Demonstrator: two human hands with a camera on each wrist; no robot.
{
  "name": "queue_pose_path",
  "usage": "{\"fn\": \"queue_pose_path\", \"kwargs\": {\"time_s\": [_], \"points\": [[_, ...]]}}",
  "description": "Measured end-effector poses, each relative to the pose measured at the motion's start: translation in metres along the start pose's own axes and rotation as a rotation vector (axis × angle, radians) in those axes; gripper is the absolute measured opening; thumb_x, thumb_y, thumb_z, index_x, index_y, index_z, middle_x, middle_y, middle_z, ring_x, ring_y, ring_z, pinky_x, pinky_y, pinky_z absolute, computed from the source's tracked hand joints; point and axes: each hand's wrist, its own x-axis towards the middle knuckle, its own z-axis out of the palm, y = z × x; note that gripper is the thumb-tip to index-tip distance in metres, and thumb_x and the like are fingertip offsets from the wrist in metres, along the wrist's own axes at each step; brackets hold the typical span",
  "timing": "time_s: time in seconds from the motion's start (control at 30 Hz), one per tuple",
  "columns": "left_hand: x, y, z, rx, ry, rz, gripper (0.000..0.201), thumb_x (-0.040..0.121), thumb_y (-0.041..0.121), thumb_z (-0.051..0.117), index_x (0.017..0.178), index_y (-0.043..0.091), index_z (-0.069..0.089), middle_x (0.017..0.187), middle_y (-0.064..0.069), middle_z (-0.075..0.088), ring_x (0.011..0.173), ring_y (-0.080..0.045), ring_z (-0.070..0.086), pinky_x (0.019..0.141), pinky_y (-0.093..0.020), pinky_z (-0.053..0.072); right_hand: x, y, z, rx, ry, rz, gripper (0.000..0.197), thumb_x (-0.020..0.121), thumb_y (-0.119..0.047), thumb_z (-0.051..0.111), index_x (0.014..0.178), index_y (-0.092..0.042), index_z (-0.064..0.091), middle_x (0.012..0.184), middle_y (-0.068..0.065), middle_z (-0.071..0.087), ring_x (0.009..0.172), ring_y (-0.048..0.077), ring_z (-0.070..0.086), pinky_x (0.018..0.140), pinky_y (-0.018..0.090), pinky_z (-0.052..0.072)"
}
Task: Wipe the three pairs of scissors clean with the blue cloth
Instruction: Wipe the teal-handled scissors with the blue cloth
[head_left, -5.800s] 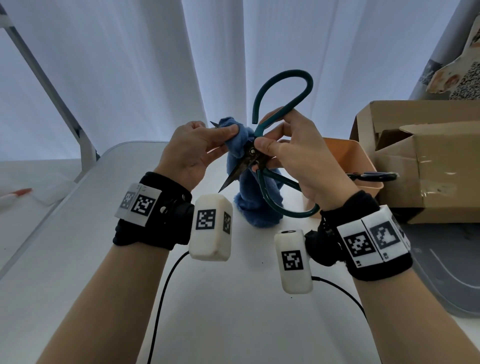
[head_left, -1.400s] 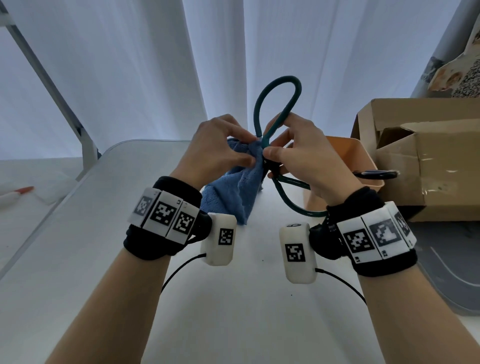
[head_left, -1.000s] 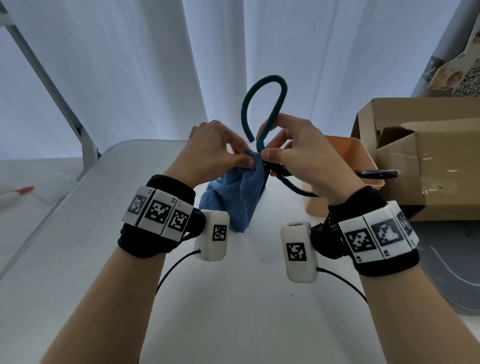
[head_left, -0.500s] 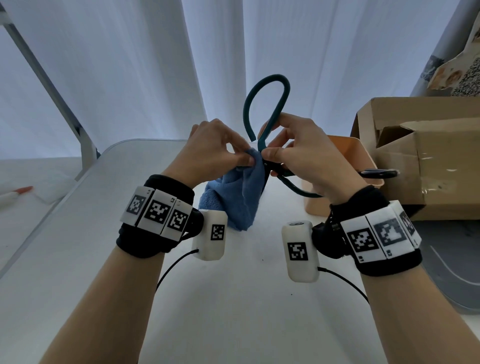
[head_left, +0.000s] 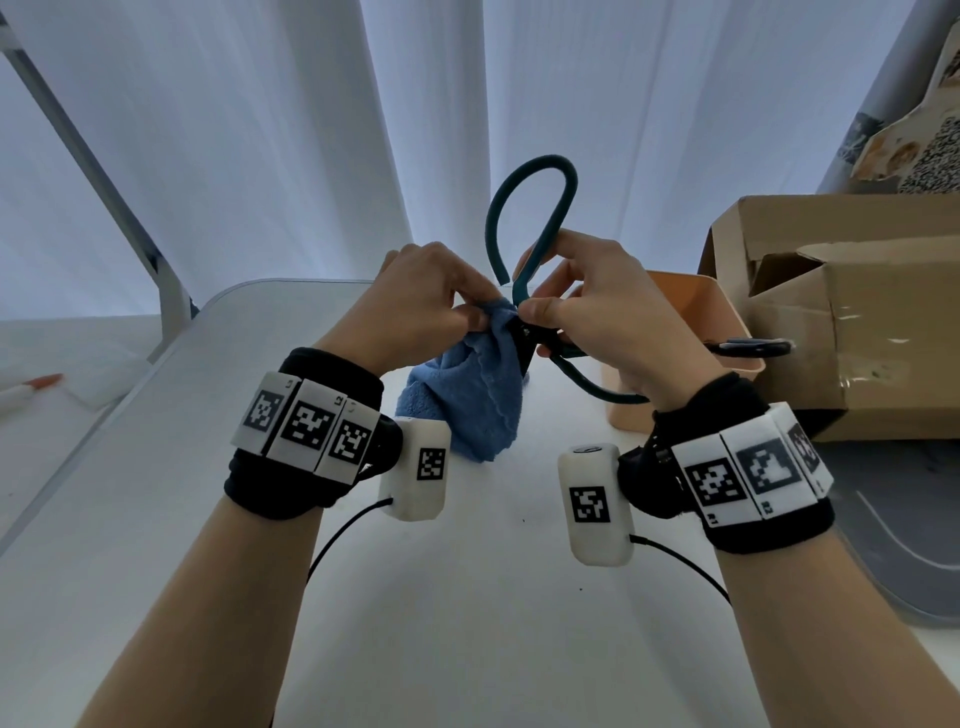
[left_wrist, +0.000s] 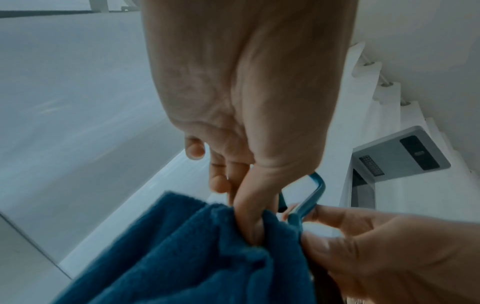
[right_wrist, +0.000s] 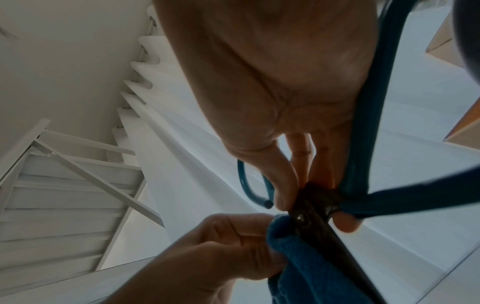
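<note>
**Scissors held handle-up, blades down in the cloth**

Scissors (head_left: 530, 249) sit between your two hands above the table (head_left: 156, 467), long axis close to upright and leaning a little: the teal handle loops point up and toward the curtain (head_left: 260, 130), the dark blades point down toward the table. One loop stands clear above your fingers; the other curves down under your right palm toward the wrist.

Your right hand (head_left: 613, 317) pinches the scissors at the pivot, thumb on the near side and fingers curled behind. The right wrist view shows the dark pivot screw and the blade running down from it, with your fingertips pressed round the joint.

Your left hand (head_left: 415, 306) pinches the cloth (head_left: 472, 400) against the blades just below the pivot, thumb and forefinger pressed together on a bunched fold. The rest of the cloth hangs down from that pinch, and its lower end looks to reach the table. The cloth covers most of the blades; you cannot tell whether they are open or closed.

Behind your right hand stands an orange bin (head_left: 711, 306), with black scissors (head_left: 753, 347) lying across its rim. A cardboard box (head_left: 857, 322) sits just beside the bin on the right. At the far left lies a pen (head_left: 31, 387).
</note>
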Motion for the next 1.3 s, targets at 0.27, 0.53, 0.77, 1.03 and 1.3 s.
{"fn": "queue_pose_path", "kwargs": {"time_s": [0.27, 0.53, 0.77, 1.03, 1.3], "points": [[0.000, 0.001, 0.003, -0.060, 0.048, -0.006, 0.016, 0.073, 0.036, 0.084, 0.085, 0.025, 0.080, 0.068, 0.022, 0.063, 0.070, 0.020, 0.049, 0.079, -0.033, 0.029, 0.001, -0.001, -0.004, 0.016, 0.015, -0.006, 0.028, 0.087, -0.002, 0.072, 0.111, -0.016, 0.066, 0.081, 0.008, 0.066, 0.060, 0.017, 0.068, 0.059, 0.032, 0.062], [-0.005, 0.004, -0.008, -0.111, -0.111, -0.035, 0.020, 0.080, 0.010, 0.076, 0.092, 0.025, 0.080, 0.079, 0.015, 0.072, 0.073, -0.017, 0.059, 0.065, -0.020, 0.045, -0.002, -0.004, 0.000, -0.042, -0.008, -0.019, 0.030, 0.087, -0.001, 0.070, 0.111, -0.018, 0.066, 0.086, 0.010, 0.068, 0.051, 0.006, 0.065, 0.051, 0.016, 0.051], [-0.004, 0.009, -0.005, -0.244, -0.051, -0.114, 0.016, 0.074, 0.010, 0.083, 0.088, 0.015, 0.080, 0.068, 0.015, 0.067, 0.054, 0.012, 0.052, 0.055, -0.001, 0.035, -0.002, -0.005, -0.001, -0.036, -0.014, -0.020, 0.030, 0.087, -0.001, 0.070, 0.111, -0.019, 0.066, 0.082, 0.006, 0.067, 0.051, 0.007, 0.064, 0.052, 0.018, 0.053], [-0.014, -0.005, -0.031, -0.226, -0.067, -0.142, 0.017, 0.081, 0.006, 0.078, 0.096, 0.014, 0.079, 0.048, 0.027, 0.056, 0.052, 0.013, 0.050, 0.053, 0.000, 0.034, -0.001, -0.007, -0.001, 0.077, -0.018, 0.002, 0.030, 0.086, 0.001, 0.073, 0.109, -0.017, 0.066, 0.079, 0.004, 0.065, 0.060, 0.014, 0.069, 0.060, 0.033, 0.062], [-0.011, -0.003, -0.025, -0.247, -0.075, -0.123, 0.014, 0.074, 0.014, 0.085, 0.085, 0.023, 0.081, 0.074, 0.010, 0.072, 0.058, 0.001, 0.048, 0.055, -0.006, 0.035, -0.003, -0.009, 0.000, 0.037, -0.031, -0.027, 0.030, 0.087, 0.000, 0.072, 0.111, -0.016, 0.066, 0.084, 0.008, 0.067, 0.053, 0.011, 0.066, 0.059, 0.028, 0.061]]}}
